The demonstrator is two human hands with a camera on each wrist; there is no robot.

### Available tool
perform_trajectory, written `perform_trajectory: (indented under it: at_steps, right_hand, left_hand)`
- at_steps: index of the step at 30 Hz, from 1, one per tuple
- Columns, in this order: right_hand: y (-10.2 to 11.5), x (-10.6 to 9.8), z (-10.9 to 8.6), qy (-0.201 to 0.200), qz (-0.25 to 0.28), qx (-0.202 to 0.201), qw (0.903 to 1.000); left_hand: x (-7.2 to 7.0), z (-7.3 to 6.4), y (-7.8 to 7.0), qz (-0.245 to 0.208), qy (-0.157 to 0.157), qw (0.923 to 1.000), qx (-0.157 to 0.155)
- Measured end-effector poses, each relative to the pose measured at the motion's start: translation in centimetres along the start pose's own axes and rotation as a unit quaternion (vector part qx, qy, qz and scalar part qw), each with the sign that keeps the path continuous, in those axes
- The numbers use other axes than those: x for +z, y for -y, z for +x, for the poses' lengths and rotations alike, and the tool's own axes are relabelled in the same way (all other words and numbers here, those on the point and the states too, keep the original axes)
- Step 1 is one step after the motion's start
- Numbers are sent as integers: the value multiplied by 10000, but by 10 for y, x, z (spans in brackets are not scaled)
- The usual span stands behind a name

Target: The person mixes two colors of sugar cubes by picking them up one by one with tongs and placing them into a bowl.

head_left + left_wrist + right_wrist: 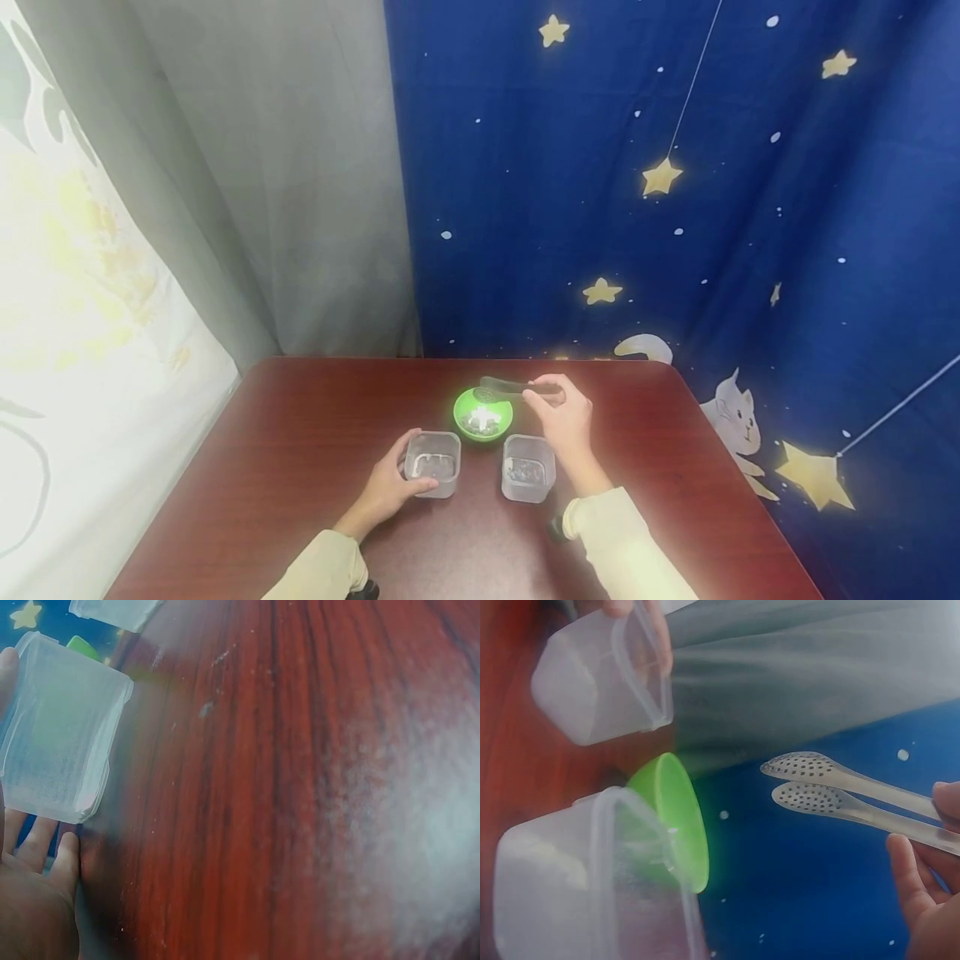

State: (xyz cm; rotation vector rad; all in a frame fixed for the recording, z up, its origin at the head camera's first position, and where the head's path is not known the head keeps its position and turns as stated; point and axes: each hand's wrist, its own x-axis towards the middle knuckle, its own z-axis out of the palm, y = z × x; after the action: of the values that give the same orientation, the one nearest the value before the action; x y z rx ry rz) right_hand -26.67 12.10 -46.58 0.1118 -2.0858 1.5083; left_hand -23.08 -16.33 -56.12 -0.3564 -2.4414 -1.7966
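Left hand wrapped round left clear plastic tub, thumb on near wall, fingers on left side; tub upright on red-brown wooden table. Probably light, thin-walled, flexes if squeezed, slick sides; best held low across two opposite walls, as now. Contents too blurred to name.

Green bowl just beyond and between the two tubs, small whitish pieces inside, kind unclear. Looks light, likely to skid or tip if nudged at rim.

Right clear plastic tub near right, small dark bits at bottom, touched by neither hand.

Right hand pinching perforated tongs at handle end, tips over far rim of bowl. Spoon-shaped tips nearly together, nothing visible between them. Tongs stiff, springy, light; small pieces could slip off smooth tips, so steady squeeze near mid-handle judged safest.
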Motion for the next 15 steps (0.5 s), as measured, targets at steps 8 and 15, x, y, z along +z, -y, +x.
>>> perform_trajectory:
  at_steps: [8,15]
  right_hand:
    - [-20,-8,-5,-190,-108,92,9997]
    - [-33,-17,-11,-455,-372,183,9981]
  left_hand:
    - [-1,-3,-8,15,61,10000,-48]
    - [1,-5,-8,-63,40,9999,-77]
